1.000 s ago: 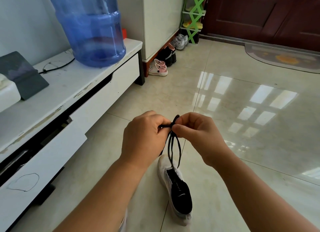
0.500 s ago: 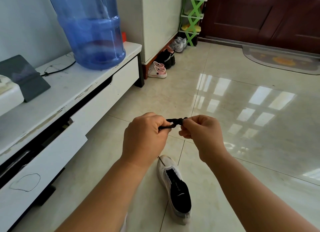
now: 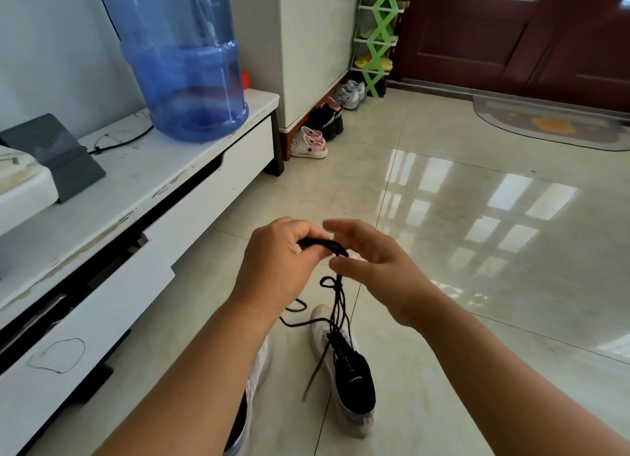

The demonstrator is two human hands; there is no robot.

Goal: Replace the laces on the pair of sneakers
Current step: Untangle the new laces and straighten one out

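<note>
Black lace (image 3: pixel 335 305) bunched in left hand (image 3: pixel 276 268)'s pinch, right hand (image 3: pixel 371 268) loose-fingered beside; sneaker (image 3: pixel 344 370) on floor looks unlaced, threading prob. still left.

head-worn view, forward and downward

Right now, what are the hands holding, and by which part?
The left hand pinches the bunched upper part of the black lace, which dangles over the sneaker. The right hand is open, holding nothing.
</note>
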